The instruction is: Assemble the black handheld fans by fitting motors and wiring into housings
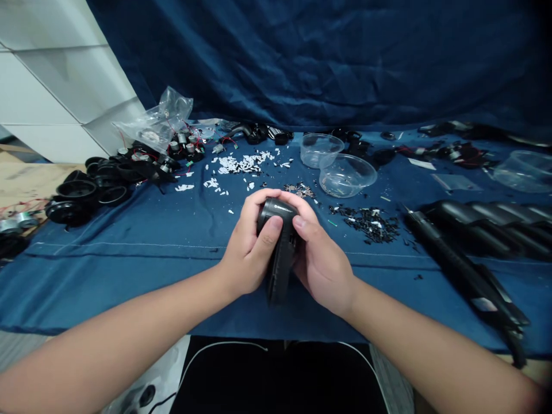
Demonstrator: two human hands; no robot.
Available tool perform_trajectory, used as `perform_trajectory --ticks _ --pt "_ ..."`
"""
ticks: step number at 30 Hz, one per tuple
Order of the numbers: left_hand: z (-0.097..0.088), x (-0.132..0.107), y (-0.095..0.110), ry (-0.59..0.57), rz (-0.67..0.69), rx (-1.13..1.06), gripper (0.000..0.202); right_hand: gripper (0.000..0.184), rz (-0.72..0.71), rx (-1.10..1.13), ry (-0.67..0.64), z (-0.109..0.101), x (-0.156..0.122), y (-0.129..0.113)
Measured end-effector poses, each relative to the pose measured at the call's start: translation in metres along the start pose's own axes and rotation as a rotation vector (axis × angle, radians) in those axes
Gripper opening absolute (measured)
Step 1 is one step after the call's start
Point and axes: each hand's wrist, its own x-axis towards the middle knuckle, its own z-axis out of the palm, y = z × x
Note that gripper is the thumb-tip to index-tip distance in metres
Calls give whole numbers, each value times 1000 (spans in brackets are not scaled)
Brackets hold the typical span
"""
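Over the near middle of the cloth-covered table, both my hands hold a black plastic handheld device (281, 253) with a rounded top and small light lettering. Its kind is not clear from here. My left hand (252, 247) wraps its left side, the thumb pressed on the body near the top. On the other side, my right hand (323, 261) grips the housing, with its thumb along the edge. The fingers curl round the far side and are partly hidden. The lower end of the device points toward me and is slightly blurred.
Behind my hands lie white chips (245, 163), screws (299, 190) and two clear plastic tubs (347, 175). Small black pieces (377, 227) are heaped to the right, near a corded electric screwdriver (457, 259) and several black housings (487, 224). Black round parts (77, 190) crowd the left.
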Motion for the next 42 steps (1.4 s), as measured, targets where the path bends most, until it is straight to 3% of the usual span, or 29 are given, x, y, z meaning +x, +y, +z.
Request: perform_trajectory --ticks 6,13,16,18,21,24,28,31,39,42 --pt "-2 -2 -3 136 55 63 41 67 -83 -161 -28 0 -6 1" --pt "-20 15 -15 273 376 253 52 72 -355 -603 -107 0 -2 -1" --pt "-24 20 -14 247 501 276 72 66 -501 -697 -132 -3 1 3" --pt "-25 21 -13 195 535 193 83 61 -597 -787 -77 -9 3 5" --pt "-27 22 -8 63 491 18 66 60 -701 -930 16 -19 6 5" --pt "-31 23 -3 -14 441 -41 54 59 -760 -984 8 -26 8 1" --pt "-31 26 2 -54 454 -67 61 58 -745 -920 -86 -27 7 -2" --pt "-28 26 6 -36 481 -100 54 59 -709 -840 -147 -24 5 -1" --pt "-25 24 17 -7 506 -85 43 54 -666 -701 -172 -19 0 -3" --pt "-24 23 13 -45 462 -183 46 39 -462 -569 -201 -17 1 -8"
